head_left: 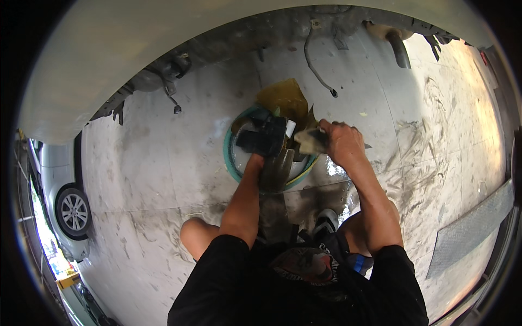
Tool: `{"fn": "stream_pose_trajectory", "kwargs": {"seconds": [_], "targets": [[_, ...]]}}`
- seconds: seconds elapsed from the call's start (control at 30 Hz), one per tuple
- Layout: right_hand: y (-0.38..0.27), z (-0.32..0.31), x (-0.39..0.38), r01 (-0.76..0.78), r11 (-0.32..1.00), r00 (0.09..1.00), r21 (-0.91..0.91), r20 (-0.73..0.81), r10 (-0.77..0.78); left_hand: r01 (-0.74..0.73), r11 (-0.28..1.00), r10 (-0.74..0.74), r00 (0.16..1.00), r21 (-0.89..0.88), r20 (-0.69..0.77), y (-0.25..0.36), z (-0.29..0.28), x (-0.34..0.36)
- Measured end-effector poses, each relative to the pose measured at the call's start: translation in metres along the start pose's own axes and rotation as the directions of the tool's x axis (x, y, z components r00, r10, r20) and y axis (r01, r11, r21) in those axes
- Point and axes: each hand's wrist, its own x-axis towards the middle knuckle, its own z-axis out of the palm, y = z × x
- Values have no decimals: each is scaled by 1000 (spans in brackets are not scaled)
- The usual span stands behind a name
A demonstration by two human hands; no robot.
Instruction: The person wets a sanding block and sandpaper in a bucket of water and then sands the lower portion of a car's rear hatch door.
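A round teal tub [229, 153] stands on the floor in front of me, with a translucent amber sheet [277, 95], a white piece [290, 129] and dark curved pieces [274, 171] in it or over its rim. My left hand [256, 160] reaches to a black angular part [261, 136] at the tub's middle; its fingers are hidden behind that part. At the tub's right side, my right hand [341, 140] is closed on a pale, flat tool [309, 142] with a dark section, its exact kind unclear.
A vehicle's underside [190, 43] with hanging cables and an exhaust pipe [401, 51] spans the top. A silver car [57, 168] stands at left. A grey metal plate [467, 228] lies at right on the stained floor [147, 168]. My knees and feet flank the near side.
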Motion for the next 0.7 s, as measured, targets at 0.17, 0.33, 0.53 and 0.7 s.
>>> {"fn": "stream_pose_trajectory", "kwargs": {"seconds": [0.17, 0.33, 0.53, 0.7], "targets": [[-40, -4, -1, 32, 996, 961, -79, 277, -9, 12, 1000, -12, 1000, 5, -16, -1, -8, -3], [-46, 48, 6, 135, 973, 991, -188, 28, -132, 24, 1000, -23, 999, 18, -33, -1, -8, -2], [-59, 59, -1, 190, 971, 978, -142, -60, -200, 50, 997, -45, 995, 63, -88, -8, -12, -2], [-63, 72, 9, 158, 983, 981, -94, -103, -167, 100, 977, -73, 987, 189, -145, -13, -15, -1]]}}
